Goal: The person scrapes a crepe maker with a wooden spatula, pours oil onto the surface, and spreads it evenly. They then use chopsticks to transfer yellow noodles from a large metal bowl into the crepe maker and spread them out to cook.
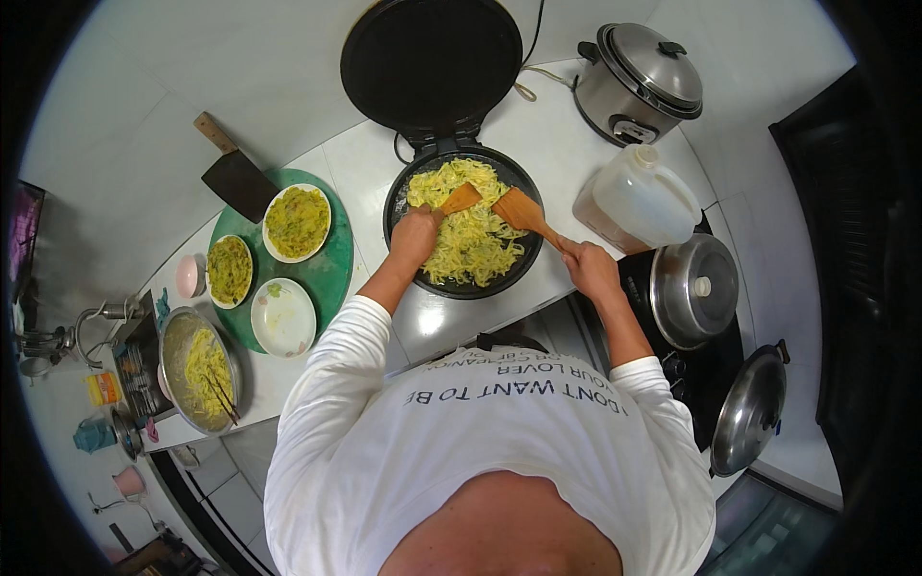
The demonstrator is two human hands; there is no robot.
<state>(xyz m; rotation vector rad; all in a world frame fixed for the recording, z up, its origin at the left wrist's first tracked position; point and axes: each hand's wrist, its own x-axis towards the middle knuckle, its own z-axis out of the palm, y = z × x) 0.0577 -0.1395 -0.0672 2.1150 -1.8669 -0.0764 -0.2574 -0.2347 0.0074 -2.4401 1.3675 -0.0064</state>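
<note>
Shredded yellow-green batter (pixel 472 248) lies loosely over the round black plate of an electric griddle (pixel 529 270). Its black lid (pixel 432 61) stands raised at the back. In my left hand (pixel 415 236) is a short wooden spatula (pixel 462 199), its blade over the shreds. My right hand (pixel 592 268) grips the handle of a second wooden spatula (pixel 520 210). That broad blade rests at the right side of the shreds, angled toward the other blade. Both hands are at the near half of the griddle, left and right of the food.
To the left, a green round board (pixel 335 230) bears two plates of cooked food (pixel 297 223), a white plate (pixel 283 317) and a cleaver (pixel 241 180). A steel bowl (pixel 169 338) holds shreds and chopsticks. At right stand a rice cooker (pixel 637 86), plastic jug (pixel 637 198) and lidded pot (pixel 695 291).
</note>
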